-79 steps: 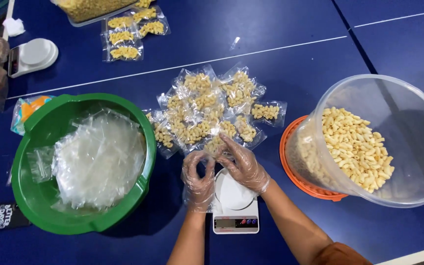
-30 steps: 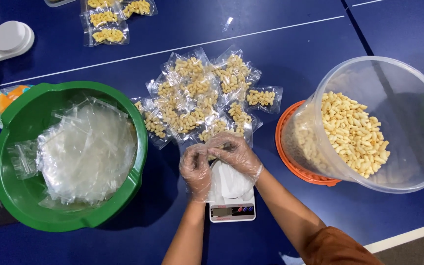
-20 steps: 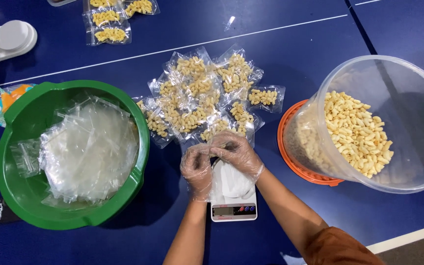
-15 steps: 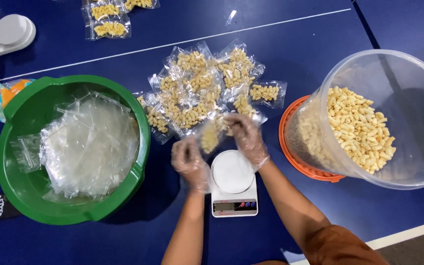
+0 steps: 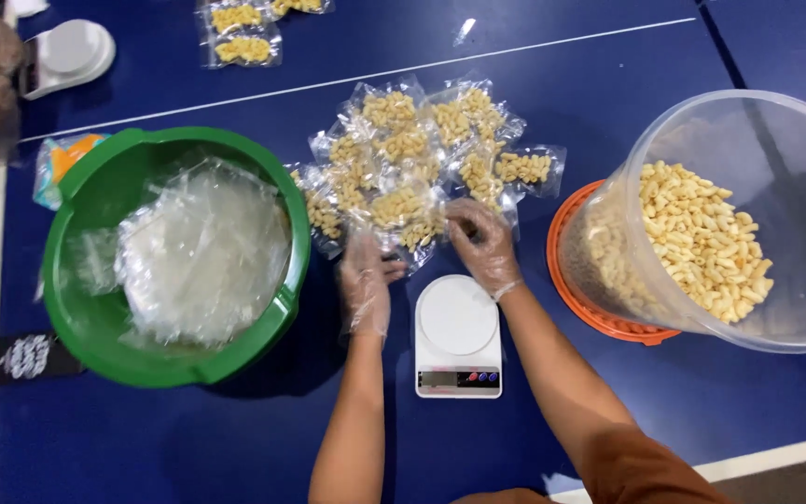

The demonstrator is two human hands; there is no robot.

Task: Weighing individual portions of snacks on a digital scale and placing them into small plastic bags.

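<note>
Clear filled snack packets (image 5: 412, 163) heap just beyond the fingers (image 5: 464, 224); the scale's small dark screen (image 5: 457, 379) sits behind them.
</note>
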